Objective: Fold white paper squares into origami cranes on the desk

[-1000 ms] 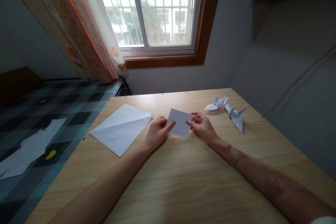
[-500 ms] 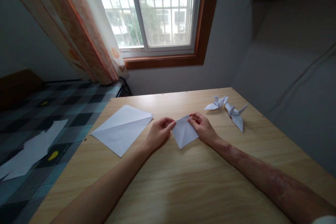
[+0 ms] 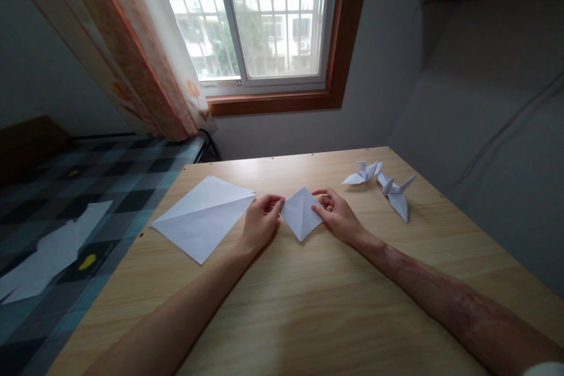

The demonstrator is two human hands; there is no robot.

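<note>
A small folded white paper [image 3: 302, 214], diamond-shaped with a crease down its middle, lies on the wooden table [image 3: 308, 305]. My left hand [image 3: 259, 224] pinches its left corner with fingers curled. My right hand [image 3: 337, 216] pinches its right corner the same way. Both hands rest on the table on either side of the paper.
A larger folded white sheet [image 3: 202, 214] lies to the left of my hands. Two white paper cranes [image 3: 381, 183] stand at the far right of the table. Left of the table is a checkered bed [image 3: 66, 200] with loose white paper [image 3: 48, 252]. A window and curtain are behind.
The small paper went from a flat square held up between my hands to a creased diamond shape lowered onto the table. Both hands kept their hold on its side corners.
</note>
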